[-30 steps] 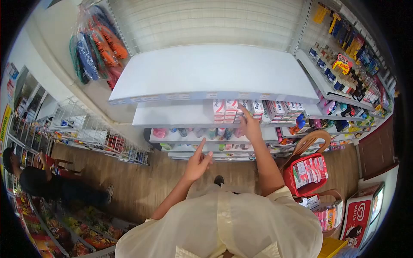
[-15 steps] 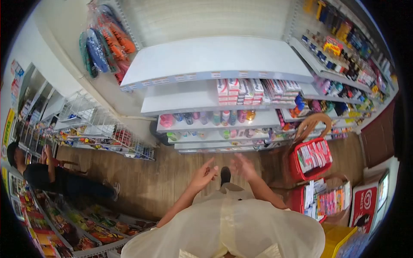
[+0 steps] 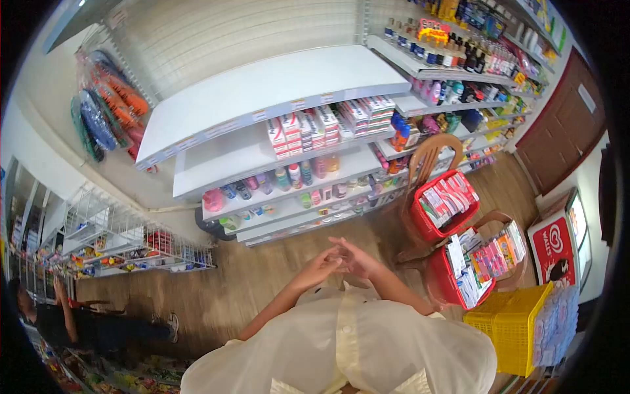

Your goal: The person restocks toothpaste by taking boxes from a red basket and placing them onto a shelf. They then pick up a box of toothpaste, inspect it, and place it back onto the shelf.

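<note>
A: Left hand?
B: One left hand (image 3: 318, 270), fingers half curled, nothing held. In front of the pale shirt (image 3: 387, 331).
A: Right hand?
B: One right hand (image 3: 357, 259), loosely open, fingers slightly bent, nothing held. Its fingers overlap the left's in this view — contact, cannot tell.
A: Cartons?
B: White-and-red cartons (image 3: 283, 136), stacked on the second shelf (image 3: 216, 164), right of its middle, fronts near the front edge. Well apart from both hands. The top shelf (image 3: 262, 98) overhangs them; bottles (image 3: 282, 177) stand one level below.
A: Room for moving?
B: Wood floor (image 3: 230, 276), between the hands and the lowest shelf edge, running left to the wire rack (image 3: 105, 217).
A: Right-hand boundary?
B: One wooden chair (image 3: 423, 161), bearing the upper red basket (image 3: 430, 230), filled with boxes. Lower red basket (image 3: 441, 282), also filled, just beside. Yellow crate (image 3: 502, 328) — nearest the shirt.
A: Far left?
B: One person (image 3: 72, 325), dark clothing, well apart from the hands.
</note>
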`<state>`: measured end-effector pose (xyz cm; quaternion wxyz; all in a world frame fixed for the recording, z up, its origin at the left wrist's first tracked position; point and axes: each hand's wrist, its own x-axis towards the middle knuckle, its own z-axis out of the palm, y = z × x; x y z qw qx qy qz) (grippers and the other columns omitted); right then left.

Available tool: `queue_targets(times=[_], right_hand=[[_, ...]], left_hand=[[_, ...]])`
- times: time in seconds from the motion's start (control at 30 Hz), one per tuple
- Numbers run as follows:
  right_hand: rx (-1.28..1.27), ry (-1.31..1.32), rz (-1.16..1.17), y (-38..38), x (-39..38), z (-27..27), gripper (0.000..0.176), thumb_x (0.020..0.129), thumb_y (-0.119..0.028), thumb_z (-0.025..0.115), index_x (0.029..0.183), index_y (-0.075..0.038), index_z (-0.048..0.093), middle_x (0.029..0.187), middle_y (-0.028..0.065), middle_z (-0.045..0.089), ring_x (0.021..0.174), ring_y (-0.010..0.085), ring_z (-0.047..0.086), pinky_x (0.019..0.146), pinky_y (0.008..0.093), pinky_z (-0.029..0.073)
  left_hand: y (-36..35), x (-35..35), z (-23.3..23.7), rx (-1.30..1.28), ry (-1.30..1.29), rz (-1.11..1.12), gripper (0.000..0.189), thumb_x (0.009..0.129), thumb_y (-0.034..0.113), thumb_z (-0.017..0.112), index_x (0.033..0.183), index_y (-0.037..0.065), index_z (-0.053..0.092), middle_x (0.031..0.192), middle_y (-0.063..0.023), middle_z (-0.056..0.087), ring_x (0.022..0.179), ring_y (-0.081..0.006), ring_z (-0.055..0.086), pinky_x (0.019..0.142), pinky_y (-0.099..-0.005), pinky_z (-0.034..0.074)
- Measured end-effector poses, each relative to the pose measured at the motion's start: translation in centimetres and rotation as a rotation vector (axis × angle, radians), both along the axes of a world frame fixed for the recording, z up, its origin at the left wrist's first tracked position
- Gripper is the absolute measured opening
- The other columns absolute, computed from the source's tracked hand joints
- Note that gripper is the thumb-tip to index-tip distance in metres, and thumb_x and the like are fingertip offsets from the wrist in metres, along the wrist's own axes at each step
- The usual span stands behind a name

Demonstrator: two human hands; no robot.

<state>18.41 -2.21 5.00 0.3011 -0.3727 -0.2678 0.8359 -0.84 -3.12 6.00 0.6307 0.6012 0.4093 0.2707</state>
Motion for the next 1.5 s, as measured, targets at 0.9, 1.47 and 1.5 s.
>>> queue_targets(times=[0.9,1.47,1.5], right_hand=[[-0.066,-0.030,-0.503,-0.1,35.3,-1.7,0.060,0.096,-0.050,0.049,0.146,-0.017,0.041,0.137,-0.0022,0.052,0.119,0.0142,0.052,0.095,0.0348,0.042],[-0.214,0.273,-0.774,-2.7,43.6,-7.6,0.045,0.097,-0.051,0.049,0.132,-0.022,0.055,0.119,-0.0043,0.062,0.108,0.0139,0.058,0.089,0.0349,0.046],[-0.211,0.273,-0.790,-2.9,43.8,-8.0,0.045,0.097,-0.051,0.049,0.132,-0.022,0.055,0.119,-0.0043,0.062,0.108,0.0139,0.058,0.089,0.0349,0.046]], left_hand=[[11.7,37.6,-7.6,-0.066,-0.047,-0.514,0.042,0.094,0.027,0.063,0.125,0.001,0.053,0.112,-0.0115,0.063,0.105,-0.0195,0.060,0.086,-0.0334,0.050],[13.2,49.0,-11.6,-0.237,0.123,-0.740,0.038,0.094,0.025,0.062,0.123,0.002,0.056,0.113,-0.0093,0.065,0.095,-0.0184,0.062,0.078,-0.0336,0.051],[13.5,49.6,-11.5,-0.300,0.224,-0.755,0.037,0.094,0.025,0.062,0.123,0.002,0.056,0.112,-0.0086,0.065,0.096,-0.0179,0.062,0.078,-0.0328,0.051]])
